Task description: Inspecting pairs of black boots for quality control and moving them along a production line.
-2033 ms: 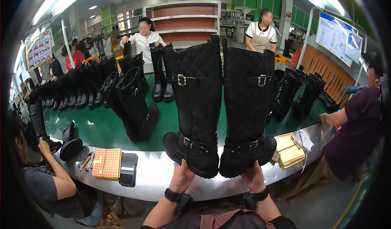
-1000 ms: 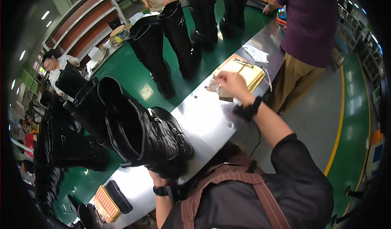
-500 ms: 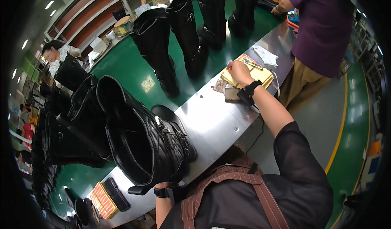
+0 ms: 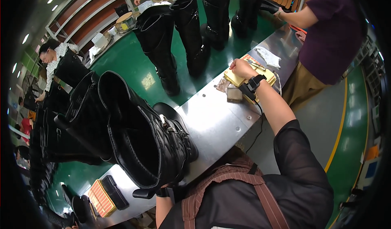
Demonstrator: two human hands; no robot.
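A tall black boot (image 4: 179,141) with quilted panels and silver buckles stands on the metal strip in front of me, its wide top facing me. My left hand (image 4: 162,186) is at the boot's near side; the shaft hides its fingers. My right hand (image 4: 242,68), fingers curled together, rests at a yellow stack (image 4: 266,79) of sheets or pads. Whatever those fingers pinch is too small to see. Against the stack lie a slim pen-like tool (image 4: 255,65) and a small brownish block (image 4: 234,94). A white cloth (image 4: 267,57) lies just beyond.
Several black boots stand across the green belt (image 4: 118,62) and crowd the left side. An orange-patterned pad (image 4: 102,198) and a black case (image 4: 115,192) lie at lower left. A co-worker in purple (image 4: 332,37) stands at right; others work across the belt.
My right hand has shifted slightly right, its fingers still curled. The purple-shirted co-worker has reached further toward the boots, and a teal tool shows near them. The boot before me has barely moved.
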